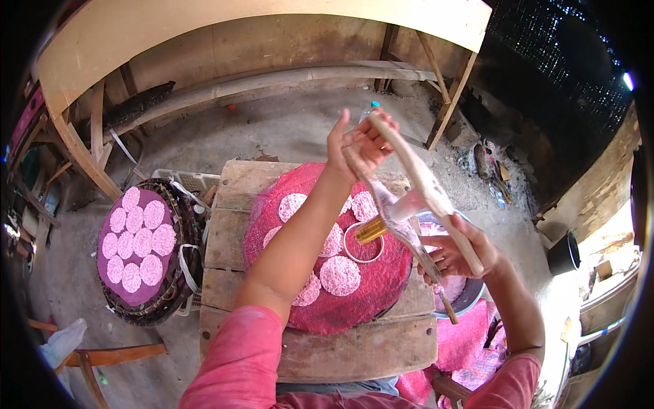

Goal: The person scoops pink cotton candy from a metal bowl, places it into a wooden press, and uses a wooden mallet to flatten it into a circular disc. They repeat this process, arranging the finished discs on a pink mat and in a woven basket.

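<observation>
My left hand is at the upper ends of a two-armed wooden press, its fingers partly spread around the arms. My right hand grips the lower ends. Between the arms sits a pale plunger above a brass-coloured cylinder. The cylinder is over a thin ring lying on a round tray covered in red cloth. Several round, pink, noodle-like discs lie on that cloth, some hidden by my left arm.
The tray rests on a wooden plank table. At left, a woven basket bears more pink discs. A basin of pink material stands at right. Beyond are a bottle, a wooden bench frame and a black bucket.
</observation>
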Demonstrator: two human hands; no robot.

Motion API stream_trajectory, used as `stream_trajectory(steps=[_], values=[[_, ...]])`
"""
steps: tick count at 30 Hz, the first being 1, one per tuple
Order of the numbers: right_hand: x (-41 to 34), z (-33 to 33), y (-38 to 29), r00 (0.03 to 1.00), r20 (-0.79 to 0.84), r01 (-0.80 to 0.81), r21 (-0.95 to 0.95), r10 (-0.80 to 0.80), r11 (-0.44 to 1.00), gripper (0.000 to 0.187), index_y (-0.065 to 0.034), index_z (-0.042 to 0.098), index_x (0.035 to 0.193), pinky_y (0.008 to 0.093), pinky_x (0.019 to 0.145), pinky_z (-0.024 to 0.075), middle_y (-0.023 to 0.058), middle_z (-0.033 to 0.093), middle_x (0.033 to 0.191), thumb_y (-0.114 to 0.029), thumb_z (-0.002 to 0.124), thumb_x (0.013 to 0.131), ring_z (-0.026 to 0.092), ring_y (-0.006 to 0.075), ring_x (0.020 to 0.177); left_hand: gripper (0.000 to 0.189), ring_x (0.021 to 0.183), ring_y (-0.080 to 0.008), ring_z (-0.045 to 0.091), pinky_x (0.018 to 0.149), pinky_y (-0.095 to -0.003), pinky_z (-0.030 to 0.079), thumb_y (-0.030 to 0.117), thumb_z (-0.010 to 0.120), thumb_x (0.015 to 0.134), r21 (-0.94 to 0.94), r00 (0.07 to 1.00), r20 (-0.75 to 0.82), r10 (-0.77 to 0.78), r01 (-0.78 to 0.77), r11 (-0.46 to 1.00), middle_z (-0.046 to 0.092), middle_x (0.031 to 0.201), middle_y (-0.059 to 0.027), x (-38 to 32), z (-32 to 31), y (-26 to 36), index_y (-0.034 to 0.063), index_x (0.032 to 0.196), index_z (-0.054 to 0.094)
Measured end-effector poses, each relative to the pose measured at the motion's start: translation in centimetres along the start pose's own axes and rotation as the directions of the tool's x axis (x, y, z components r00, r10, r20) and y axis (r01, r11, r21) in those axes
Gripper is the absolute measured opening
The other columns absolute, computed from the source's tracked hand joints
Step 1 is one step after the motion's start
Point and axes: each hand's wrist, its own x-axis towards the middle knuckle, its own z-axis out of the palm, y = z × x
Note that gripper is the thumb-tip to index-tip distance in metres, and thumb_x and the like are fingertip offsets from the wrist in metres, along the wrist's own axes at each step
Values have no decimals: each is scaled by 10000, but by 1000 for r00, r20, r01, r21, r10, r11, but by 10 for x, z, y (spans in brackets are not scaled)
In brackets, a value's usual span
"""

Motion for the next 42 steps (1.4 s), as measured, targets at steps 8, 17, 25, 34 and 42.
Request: stream_trajectory(steps=[8,17,25,34,42], values=[[32,12,-7,981,-189,-87,-218,46,972,796,-20,451,1347,302,692,542,210,630,1040,-692,399,923,668,247,819,396,1083,-242,557,955,-368,489,436,500,972,-39,985,-69,159,-162,986,583,1089,-59,-28,-51,10,102,1178,558],[27,15,-17,960,-264,-29,-416,-90,909,661,32,592,1144,337,634,556,162,668,832,-589,456,959,673,220,713,305,1005,-235,568,914,-385,489,388,566,952,-65,980,-41,196,-198,978,591,990,-27,-11,-58,0,113,1081,577],[5,18,-12,923,-383,-100,-329,-36,939,631,66,643,972,344,527,552,163,670,756,-552,520,946,677,237,622,424,1000,-247,587,893,-371,517,474,565,927,-116,970,-121,212,-225,967,617,995,-66,-20,-68,-28,78,1072,604],[8,31,4,940,-341,-100,-320,-16,942,658,74,659,905,337,499,534,167,664,706,-563,501,951,669,234,585,361,980,-232,552,929,-367,465,455,548,942,-4,951,-225,210,-217,976,576,946,-26,-53,-55,-21,114,1056,575],[28,39,-6,915,-337,-7,-563,-221,827,660,93,669,861,331,460,490,118,637,640,-553,551,930,632,183,523,483,916,-250,560,860,-376,475,551,440,945,14,961,-146,234,-235,972,581,908,-51,-39,-54,11,92,1008,577]])
